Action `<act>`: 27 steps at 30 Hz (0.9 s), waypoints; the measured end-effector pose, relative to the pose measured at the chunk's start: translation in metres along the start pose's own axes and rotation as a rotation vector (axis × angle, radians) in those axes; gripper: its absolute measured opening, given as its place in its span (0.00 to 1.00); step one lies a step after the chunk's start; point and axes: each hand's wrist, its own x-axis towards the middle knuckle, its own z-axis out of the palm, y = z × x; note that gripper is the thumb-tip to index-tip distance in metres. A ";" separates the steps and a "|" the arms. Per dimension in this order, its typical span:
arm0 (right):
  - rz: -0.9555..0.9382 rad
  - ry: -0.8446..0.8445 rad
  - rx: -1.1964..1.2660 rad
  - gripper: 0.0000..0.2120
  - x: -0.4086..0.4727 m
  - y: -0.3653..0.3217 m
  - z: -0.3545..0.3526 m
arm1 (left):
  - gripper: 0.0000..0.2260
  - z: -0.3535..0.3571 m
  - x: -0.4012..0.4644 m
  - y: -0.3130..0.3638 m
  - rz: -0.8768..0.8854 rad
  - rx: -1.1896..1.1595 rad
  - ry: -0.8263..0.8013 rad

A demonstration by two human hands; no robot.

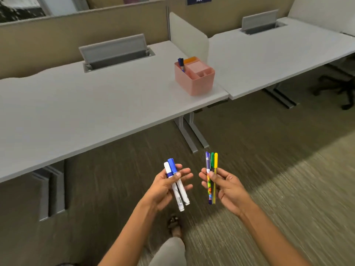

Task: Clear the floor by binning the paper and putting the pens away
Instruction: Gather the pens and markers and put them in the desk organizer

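Note:
My left hand grips two white markers with blue caps pointing up. My right hand holds three thin pens upright: one purple patterned, one green-capped, one yellow-capped. Both hands hover over the carpet in front of the desk. A pink desk organiser stands on the grey desk near its right end, well beyond the hands. A blue marker stands in the organiser's back left compartment. No paper shows on the floor.
A white divider panel rises behind the organiser. A second desk adjoins on the right, with an office chair base under it. Desk legs stand ahead on the carpet. My foot is below the hands.

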 end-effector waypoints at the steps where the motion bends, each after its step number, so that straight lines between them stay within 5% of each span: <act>1: -0.008 0.004 0.005 0.14 0.012 -0.009 0.003 | 0.13 0.001 0.013 0.008 0.000 0.000 -0.002; 10: -0.063 0.033 -0.013 0.21 0.159 -0.112 0.054 | 0.11 0.021 0.157 0.108 0.067 0.032 0.060; 15: -0.123 0.038 -0.049 0.14 0.234 -0.188 0.103 | 0.10 0.037 0.220 0.172 0.092 0.036 0.083; 27: -0.298 -0.009 -0.295 0.18 0.369 -0.299 0.137 | 0.03 0.102 0.353 0.306 0.462 0.250 0.161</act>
